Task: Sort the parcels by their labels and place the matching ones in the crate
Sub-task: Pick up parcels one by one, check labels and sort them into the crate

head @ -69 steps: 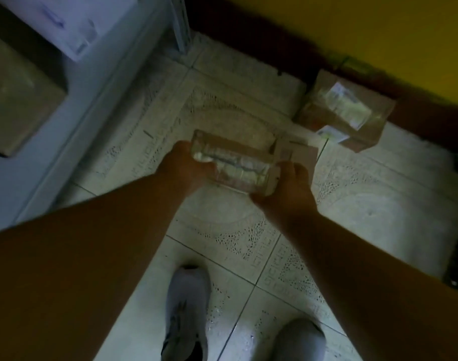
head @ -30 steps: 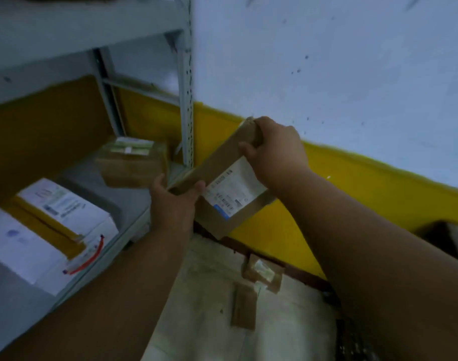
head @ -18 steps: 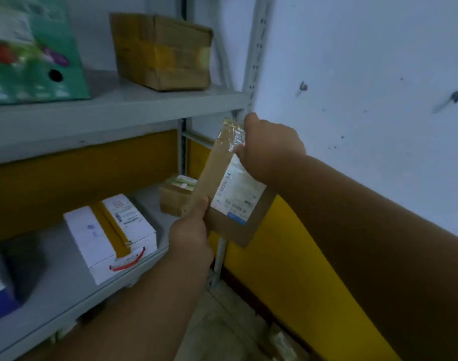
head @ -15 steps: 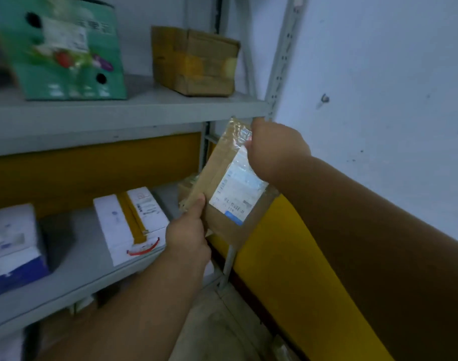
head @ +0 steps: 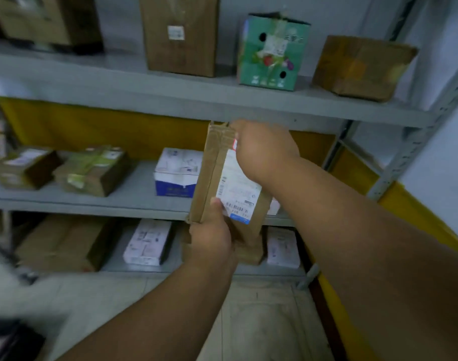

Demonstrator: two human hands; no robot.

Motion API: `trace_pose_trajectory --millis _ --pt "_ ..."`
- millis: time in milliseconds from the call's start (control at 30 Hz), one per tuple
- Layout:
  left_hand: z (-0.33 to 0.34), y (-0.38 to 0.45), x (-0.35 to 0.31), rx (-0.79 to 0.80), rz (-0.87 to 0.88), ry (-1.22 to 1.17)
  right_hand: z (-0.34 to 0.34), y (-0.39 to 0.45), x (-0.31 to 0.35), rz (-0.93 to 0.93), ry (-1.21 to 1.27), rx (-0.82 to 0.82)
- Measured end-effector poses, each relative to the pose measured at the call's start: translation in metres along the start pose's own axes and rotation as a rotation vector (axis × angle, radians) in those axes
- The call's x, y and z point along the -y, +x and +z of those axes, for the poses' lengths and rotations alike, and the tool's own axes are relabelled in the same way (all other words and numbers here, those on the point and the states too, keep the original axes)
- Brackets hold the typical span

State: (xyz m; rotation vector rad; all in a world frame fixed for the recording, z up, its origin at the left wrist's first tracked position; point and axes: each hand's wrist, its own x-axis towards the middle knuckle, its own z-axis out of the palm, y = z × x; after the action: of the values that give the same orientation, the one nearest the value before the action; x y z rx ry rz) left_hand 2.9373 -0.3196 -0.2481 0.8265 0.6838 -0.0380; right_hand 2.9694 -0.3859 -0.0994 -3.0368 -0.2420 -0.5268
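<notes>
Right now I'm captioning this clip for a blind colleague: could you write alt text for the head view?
Two hands hold a flat brown parcel upright before grey metal shelves: the left hand grips its bottom, the right hand its top, white barcode label facing the camera. Cardboard, white and green boxes sit on the shelves.

- A brown cardboard parcel (head: 209, 173), matt, sealed with glossy clear tape, carries a smooth white paper label (head: 237, 194).
- Grey painted metal shelving (head: 170, 100) looks smooth and matt.
- A green printed carton (head: 270, 52) has a slight sheen.
- Plain cardboard boxes (head: 179, 35) appear dull and creased.
- The floor tiles (head: 261, 321) show a patterned, faintly glossy surface.
</notes>
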Motion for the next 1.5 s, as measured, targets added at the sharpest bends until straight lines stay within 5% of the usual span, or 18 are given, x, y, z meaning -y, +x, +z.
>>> trace_pose_trajectory --millis 233,533,800,1033,1200,1500 --pt "-0.151 0.008 -0.122 -0.215 0.24 0.134 0.023 -0.009 0.158 -0.026 0.306 -0.138" --pt "-0.418 0.021 -0.32 -0.375 0.578 0.546 0.13 -0.045 0.422 0.029 0.791 0.339" --pt "-0.561 -0.002 -0.461 -0.647 0.896 0.801 0.144 -0.056 0.619 0.135 1.201 0.431" --pt "-0.603 0.039 -0.526 -0.497 0.861 0.349 0.163 -0.025 0.72 0.046 1.206 0.279" --pt "-0.613 0.082 -0.57 -0.541 0.726 -0.029 0.18 0.027 0.778 0.0 1.313 0.238" --pt "-0.663 0.15 -0.637 -0.456 0.58 0.112 0.2 0.115 0.869 -0.172 1.095 0.555"
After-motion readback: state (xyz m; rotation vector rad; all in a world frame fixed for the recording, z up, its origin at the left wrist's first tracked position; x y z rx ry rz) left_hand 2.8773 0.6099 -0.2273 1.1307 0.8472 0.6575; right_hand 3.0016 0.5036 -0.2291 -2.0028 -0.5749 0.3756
